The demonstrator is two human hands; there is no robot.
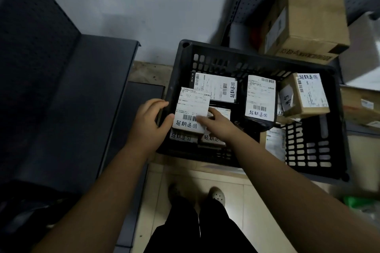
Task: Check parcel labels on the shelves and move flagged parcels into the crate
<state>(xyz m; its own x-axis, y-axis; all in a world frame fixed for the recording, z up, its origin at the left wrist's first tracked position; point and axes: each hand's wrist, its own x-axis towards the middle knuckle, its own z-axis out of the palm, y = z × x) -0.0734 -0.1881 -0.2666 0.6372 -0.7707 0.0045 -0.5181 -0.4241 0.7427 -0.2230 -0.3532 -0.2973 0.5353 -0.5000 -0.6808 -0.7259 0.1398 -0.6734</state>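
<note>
Pale tiled floor (226, 183) carries black crate (257, 56).

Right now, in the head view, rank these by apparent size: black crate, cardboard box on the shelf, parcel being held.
1. black crate
2. cardboard box, perhaps enlarged by sitting higher, nearer the camera
3. held parcel, clearly smallest

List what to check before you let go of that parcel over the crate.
1. The parcel is within the crate walls: ok.
2. Handwritten flag on its label is visible: ok.
3. The left hand holds its left edge: ok.
4. The right hand has fingers lying on the label, not trapped underneath: ok.
5. It is seated on the flagged parcels below: cannot tell, contact is hidden.
6. Bare crate floor left for more: ok, near right.
</note>
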